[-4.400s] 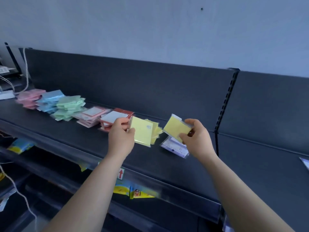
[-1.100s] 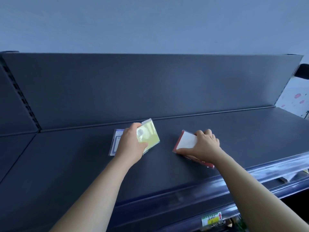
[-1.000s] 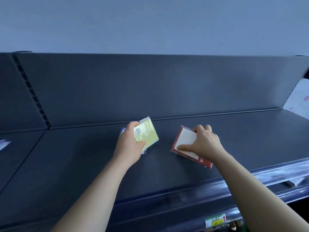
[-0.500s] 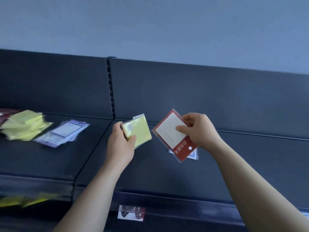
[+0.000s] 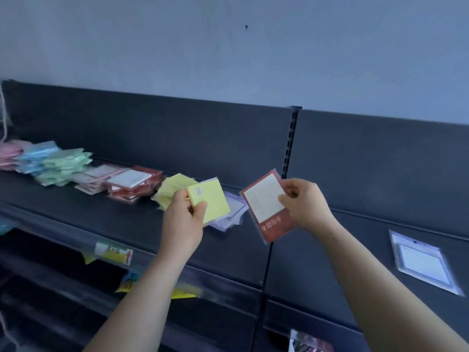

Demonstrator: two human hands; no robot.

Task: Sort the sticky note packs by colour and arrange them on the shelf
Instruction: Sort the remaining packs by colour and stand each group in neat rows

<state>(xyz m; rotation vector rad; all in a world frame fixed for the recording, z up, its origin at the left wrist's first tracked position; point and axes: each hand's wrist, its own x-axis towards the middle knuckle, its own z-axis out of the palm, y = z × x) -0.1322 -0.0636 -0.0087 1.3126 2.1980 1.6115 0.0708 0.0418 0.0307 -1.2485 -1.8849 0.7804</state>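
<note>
Sticky note packs are lying sorted by colour along the dark shelf [image 5: 106, 219] toward 10 o'clock. Left hand [image 5: 181, 224] fingers are gripping a yellow pack [image 5: 212, 199]; right hand [image 5: 305, 203] fingers are pinching a red-bordered pack [image 5: 269, 207]. A purple-bordered pack [image 5: 423, 262] is lying at 3 o'clock.

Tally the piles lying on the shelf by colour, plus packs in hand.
Pink pile: 1
Blue pile: 1
Green pile: 1
Red piles: 2
Yellow pile: 1
Purple pile: 1
Packs in hand: 2, yellow pack, red pack
Total: 7 piles, 2 held
</note>
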